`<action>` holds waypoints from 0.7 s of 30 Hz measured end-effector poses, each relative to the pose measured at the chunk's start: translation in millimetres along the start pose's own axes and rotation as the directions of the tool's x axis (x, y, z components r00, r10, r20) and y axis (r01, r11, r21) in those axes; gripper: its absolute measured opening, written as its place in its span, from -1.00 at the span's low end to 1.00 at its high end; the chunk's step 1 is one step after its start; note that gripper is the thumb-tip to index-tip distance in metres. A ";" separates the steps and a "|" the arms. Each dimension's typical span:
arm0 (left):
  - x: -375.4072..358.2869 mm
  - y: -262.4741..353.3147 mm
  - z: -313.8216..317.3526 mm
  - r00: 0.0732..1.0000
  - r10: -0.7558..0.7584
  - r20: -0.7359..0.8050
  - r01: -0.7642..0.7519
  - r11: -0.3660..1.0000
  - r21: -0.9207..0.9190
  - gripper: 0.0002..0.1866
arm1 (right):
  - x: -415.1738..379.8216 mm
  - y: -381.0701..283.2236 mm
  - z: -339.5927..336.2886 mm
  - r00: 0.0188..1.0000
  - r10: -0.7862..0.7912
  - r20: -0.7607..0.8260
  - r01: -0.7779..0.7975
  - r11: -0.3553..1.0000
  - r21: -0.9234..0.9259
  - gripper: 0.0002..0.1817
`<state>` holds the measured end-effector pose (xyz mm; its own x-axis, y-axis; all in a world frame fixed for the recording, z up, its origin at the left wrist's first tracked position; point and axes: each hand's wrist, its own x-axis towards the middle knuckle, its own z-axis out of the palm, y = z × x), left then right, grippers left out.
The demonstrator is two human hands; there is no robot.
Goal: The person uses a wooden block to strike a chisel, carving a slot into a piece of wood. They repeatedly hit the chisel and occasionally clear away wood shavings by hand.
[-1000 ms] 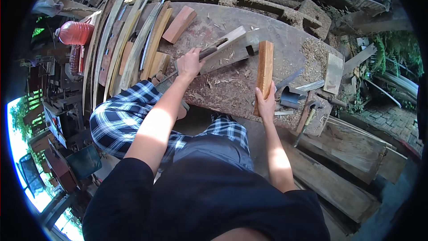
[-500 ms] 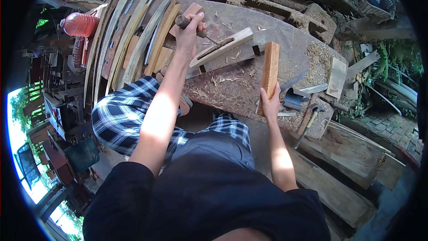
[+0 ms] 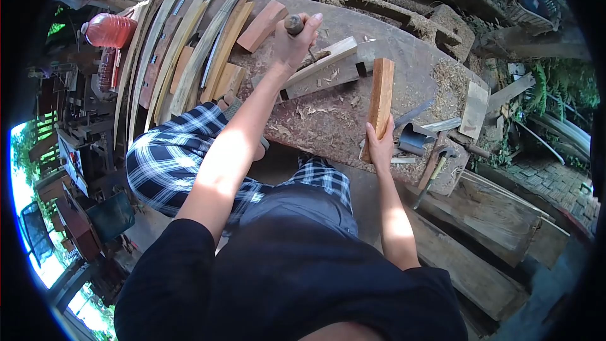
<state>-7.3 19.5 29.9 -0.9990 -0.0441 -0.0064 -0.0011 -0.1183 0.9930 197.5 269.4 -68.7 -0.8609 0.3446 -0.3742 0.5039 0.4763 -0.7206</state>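
Note:
My left hand (image 3: pixel 294 47) is closed around the wooden handle of a chisel (image 3: pixel 293 24), held close to upright. Its thin blade runs down to a pale wooden piece (image 3: pixel 328 66) with a long slot cut in its upper face; the tip's exact contact is hard to see. Wood chips lie on and around this piece. In my right hand (image 3: pixel 380 145) is the lower end of a long squared wooden block (image 3: pixel 381 91), raised above the bench to the right of the slotted piece. A reddish wood block (image 3: pixel 262 25) lies just left of my left hand.
The worn bench (image 3: pixel 328 129) carries shavings. Long curved wood strips (image 3: pixel 183 57) lie at its left. A curved metal piece (image 3: pixel 413 139), a hammer (image 3: pixel 435 173) and a flat board (image 3: pixel 475 110) are at the right. A bottle of red liquid (image 3: pixel 110 30) stands far left.
My left hand has moved right and tipped the chisel from a slant to nearly upright over the slot. My right hand and the block have barely moved.

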 end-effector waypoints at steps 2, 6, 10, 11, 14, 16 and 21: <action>1.2 -1.3 5.8 1.000 0.018 0.005 -0.019 0.996 0.084 -0.62 | -0.7 -0.6 0.2 1.000 -0.014 -0.020 0.014 1.000 -0.022 -0.13; -0.9 -3.8 10.9 0.991 0.114 0.066 -0.129 0.937 0.325 -0.60 | -0.8 0.2 0.5 1.000 -0.007 -0.022 0.007 0.999 -0.035 -0.13; -9.6 0.2 19.6 0.975 0.201 0.090 -0.221 0.896 0.385 -0.64 | -1.1 0.0 1.8 1.000 -0.004 -0.021 0.004 1.000 -0.019 -0.12; -8.9 -4.7 19.2 0.968 0.219 0.121 -0.250 0.865 0.435 -0.64 | -1.0 -0.6 1.7 1.000 -0.005 -0.021 0.005 1.000 -0.026 -0.11; -7.9 -5.3 24.6 0.961 0.218 0.168 -0.273 0.823 0.498 -0.63 | -0.3 -0.5 1.0 1.000 -0.016 -0.026 0.016 1.000 -0.025 -0.11; -10.8 -5.4 29.3 0.964 0.196 0.178 -0.261 0.815 0.517 -0.63 | -2.8 -4.4 -2.2 0.999 -0.004 -0.033 0.003 1.000 -0.025 -0.12; -6.7 -10.8 27.7 0.978 0.181 0.106 -0.210 0.850 0.483 -0.65 | 3.8 -40.7 -14.8 0.997 -0.064 -0.050 0.070 0.991 0.114 -0.17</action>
<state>-1.8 48.6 22.5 -0.9817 0.0405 0.1862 0.1872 0.3873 0.9027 174.8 263.2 -32.1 -0.8870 0.3535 -0.2972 0.4313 0.4039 -0.8068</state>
